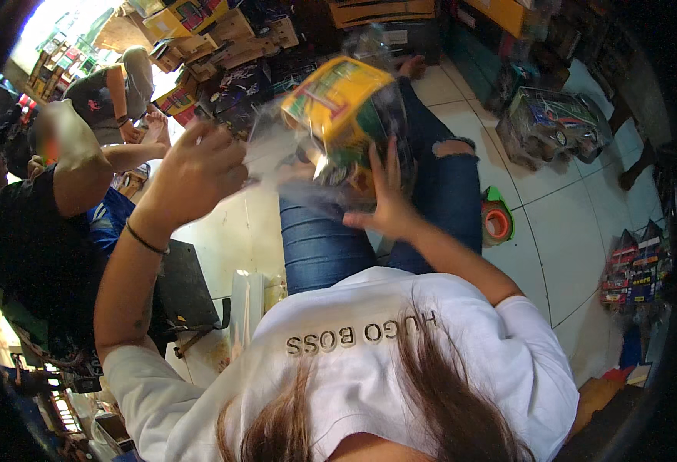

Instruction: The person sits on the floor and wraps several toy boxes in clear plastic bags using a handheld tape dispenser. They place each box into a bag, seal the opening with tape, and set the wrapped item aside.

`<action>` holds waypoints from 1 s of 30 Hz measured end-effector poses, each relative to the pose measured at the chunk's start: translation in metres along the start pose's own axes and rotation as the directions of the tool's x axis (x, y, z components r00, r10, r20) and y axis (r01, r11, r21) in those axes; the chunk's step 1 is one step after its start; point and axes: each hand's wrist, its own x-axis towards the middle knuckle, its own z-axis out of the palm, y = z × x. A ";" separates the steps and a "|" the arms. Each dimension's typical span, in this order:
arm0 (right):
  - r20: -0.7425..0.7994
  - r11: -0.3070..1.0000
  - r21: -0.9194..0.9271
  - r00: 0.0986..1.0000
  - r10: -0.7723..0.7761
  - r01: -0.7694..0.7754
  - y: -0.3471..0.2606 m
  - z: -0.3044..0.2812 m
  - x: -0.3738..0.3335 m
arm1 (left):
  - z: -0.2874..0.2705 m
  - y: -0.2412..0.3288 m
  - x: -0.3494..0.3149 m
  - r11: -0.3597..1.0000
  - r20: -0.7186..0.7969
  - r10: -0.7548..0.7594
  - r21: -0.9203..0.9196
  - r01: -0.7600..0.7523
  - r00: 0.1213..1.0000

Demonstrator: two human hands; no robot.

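Observation:
A yellow and green toy truck [337, 104] in clear plastic wrapping is tilted over my lap, slightly blurred. My right hand [391, 202] holds its near right side, with thumb and fingers spread against the wrapping. To the left of the truck, my left hand [200, 165] is raised with its fingers curled closed. Clear plastic film [270, 150] sticks out from the truck toward those fingers. What the left fingertips pinch, if anything, is hidden.
A roll of orange tape in a green dispenser [498, 219] lies on the tiled floor by my right leg. Beyond it stands another wrapped toy vehicle [554, 127]. Small packaged toys [637, 266] sit far right. Two people are on the left; boxes and wooden pieces [230, 42] crowd the back.

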 end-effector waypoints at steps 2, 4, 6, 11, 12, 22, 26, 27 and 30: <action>0.015 0.992 0.108 0.998 0.060 -0.062 0.017 0.003 0.015 | -0.010 -0.007 0.044 0.992 -0.160 -0.094 0.066 0.106 0.983; -0.047 0.933 0.277 0.967 0.252 -0.230 0.038 0.007 0.010 | -0.008 -0.023 0.093 0.966 -0.259 -0.255 -0.018 0.259 0.932; 0.287 0.903 0.055 0.873 0.394 -0.426 0.054 0.019 -0.012 | 0.007 -0.049 0.138 0.908 -0.072 -0.415 -0.095 0.408 0.907; 0.130 0.785 -0.153 0.775 0.618 -0.600 0.089 0.024 -0.059 | 0.054 -0.095 0.160 0.789 0.051 -0.561 -0.269 0.553 0.826; 0.294 0.761 -0.179 0.704 0.646 -0.623 0.099 0.012 -0.060 | 0.059 -0.104 0.148 0.706 0.145 -0.607 -0.353 0.614 0.781; -0.107 0.930 -0.043 0.927 0.360 -0.366 0.142 -0.206 0.047 | 0.126 -0.071 -0.020 0.007 0.391 -0.836 -0.694 0.720 0.385; 0.064 0.912 -0.023 0.910 0.409 -0.409 0.157 -0.211 0.069 | 0.166 -0.004 -0.040 -0.232 0.538 -0.798 -0.690 0.686 0.272; 0.091 0.880 -0.043 0.875 0.475 -0.473 0.167 -0.206 0.068 | 0.170 0.007 -0.043 -0.311 0.570 -0.787 -0.698 0.645 0.236; 0.014 0.937 -0.068 0.939 0.343 -0.342 0.193 -0.188 0.061 | 0.177 0.032 -0.046 -0.425 0.596 -0.778 -0.734 0.529 0.202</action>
